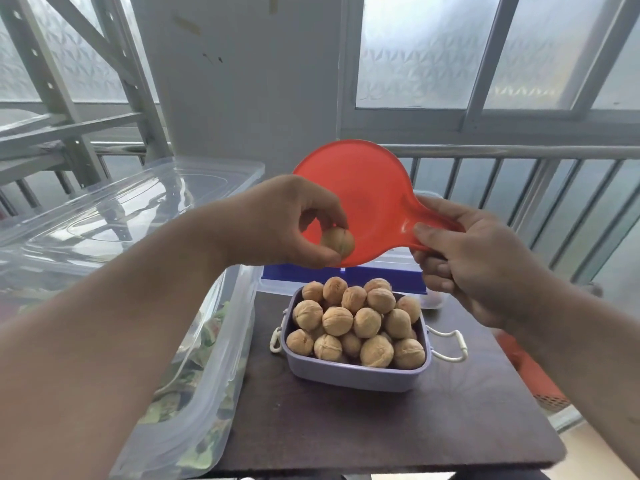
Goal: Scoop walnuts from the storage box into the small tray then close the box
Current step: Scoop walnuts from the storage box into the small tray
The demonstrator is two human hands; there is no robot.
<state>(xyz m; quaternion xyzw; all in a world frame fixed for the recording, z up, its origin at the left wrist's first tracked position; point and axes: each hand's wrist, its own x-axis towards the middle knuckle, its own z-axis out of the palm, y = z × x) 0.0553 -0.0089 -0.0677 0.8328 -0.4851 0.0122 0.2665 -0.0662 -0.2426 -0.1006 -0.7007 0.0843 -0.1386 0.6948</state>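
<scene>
Two bare forearms reach forward from the bottom corners, meeting above a small lilac plastic tray (356,374) heaped with tan walnuts (358,325). The left hand (277,223) hangs above the tray's far-left side, its thumb and fingertips (337,221) curled down to pinch a single walnut (337,240) against the lower lip of a round orange plastic scoop (360,199). The right hand (474,254), above the tray's far-right corner, has its fingers wrapped round the scoop's short handle with the thumb laid along its top. The scoop is tilted up on edge, with its hollow toward the camera.

The tray sits on a dark brown tabletop (381,427), with white clip latches (450,344) hanging loose at its sides. Left of the tray stands a large clear plastic storage box (204,375) holding greenish contents, its clear lid (121,209) across the top. Just behind the tray lies a clear box with a blue lid (377,275), mostly hidden by the scoop. Beyond the tray run a grey metal railing (519,168), a white pillar (242,81) and frosted windows (433,46).
</scene>
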